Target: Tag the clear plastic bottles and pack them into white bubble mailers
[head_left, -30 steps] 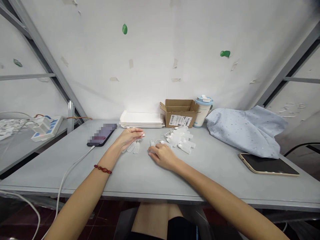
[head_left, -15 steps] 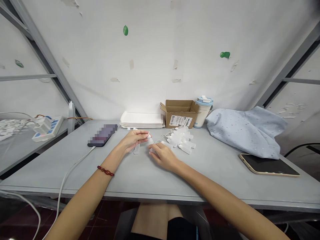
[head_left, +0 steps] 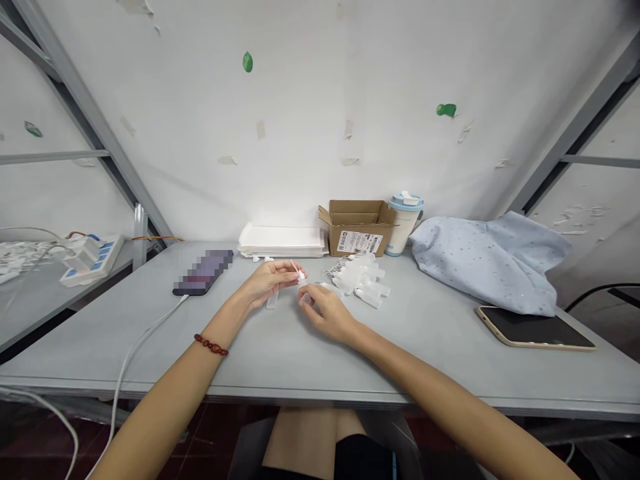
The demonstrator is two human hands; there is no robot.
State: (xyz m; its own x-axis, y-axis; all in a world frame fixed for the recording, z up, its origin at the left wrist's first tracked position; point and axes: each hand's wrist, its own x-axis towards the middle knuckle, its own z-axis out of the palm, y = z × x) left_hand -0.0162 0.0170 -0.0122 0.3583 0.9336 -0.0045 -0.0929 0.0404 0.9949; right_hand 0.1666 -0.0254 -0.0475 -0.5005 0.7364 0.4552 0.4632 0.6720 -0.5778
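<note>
My left hand (head_left: 269, 281) hovers just above the grey table (head_left: 280, 347), its fingertips pinched on a tiny white cap (head_left: 301, 273). My right hand (head_left: 327, 312) is closed around a small clear plastic bottle (head_left: 306, 297), whose top meets the cap. The two hands almost touch. Under my left hand lies another small clear bottle (head_left: 273, 300). A heap of several more such bottles (head_left: 361, 280) lies just right of my hands. A red bead bracelet sits on my left wrist.
Along the wall stand a stack of white trays (head_left: 283, 240), an open cardboard box (head_left: 357, 229) and a lidded cup (head_left: 404, 223). A charging phone (head_left: 204, 272) lies left, a power strip (head_left: 86, 258) further left. Blue cloth (head_left: 490, 260) and a second phone (head_left: 535, 327) lie right.
My left hand has moved right with the cap, up to my right hand. My right hand has lifted the small bottle off the table and brought it to the cap.
</note>
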